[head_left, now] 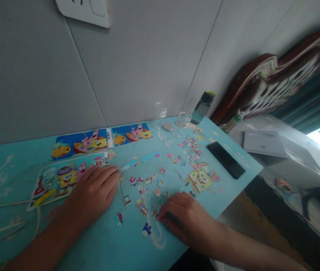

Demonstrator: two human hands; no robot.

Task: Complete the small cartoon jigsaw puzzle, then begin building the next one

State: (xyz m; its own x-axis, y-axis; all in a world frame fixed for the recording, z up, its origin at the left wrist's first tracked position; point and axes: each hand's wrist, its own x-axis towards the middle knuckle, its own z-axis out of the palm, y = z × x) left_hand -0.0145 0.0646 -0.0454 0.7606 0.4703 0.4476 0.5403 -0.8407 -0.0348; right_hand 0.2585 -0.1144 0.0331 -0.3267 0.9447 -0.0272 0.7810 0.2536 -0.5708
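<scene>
My left hand [96,188] lies palm down with its fingers stretched out, over the right edge of a cartoon picture card [71,175] and the blue table. Its fingertips are close to a light blue strip of joined jigsaw pieces [144,158]. My right hand [186,216] is bent, thumb and fingers together at a small reddish jigsaw piece [156,216] on the tabletop. Loose jigsaw pieces [148,180] are scattered between the hands. A dark blue piece [146,229] and a red and white one [119,218] lie nearer to me.
Two blue cartoon cards [81,143] lie along the wall. A heap of pieces [192,148] sits beside a black phone [226,160]. Clear cups [184,119], a round lid [168,127] and a dark bottle [203,108] stand at the back. White cables [4,205] cross the left side.
</scene>
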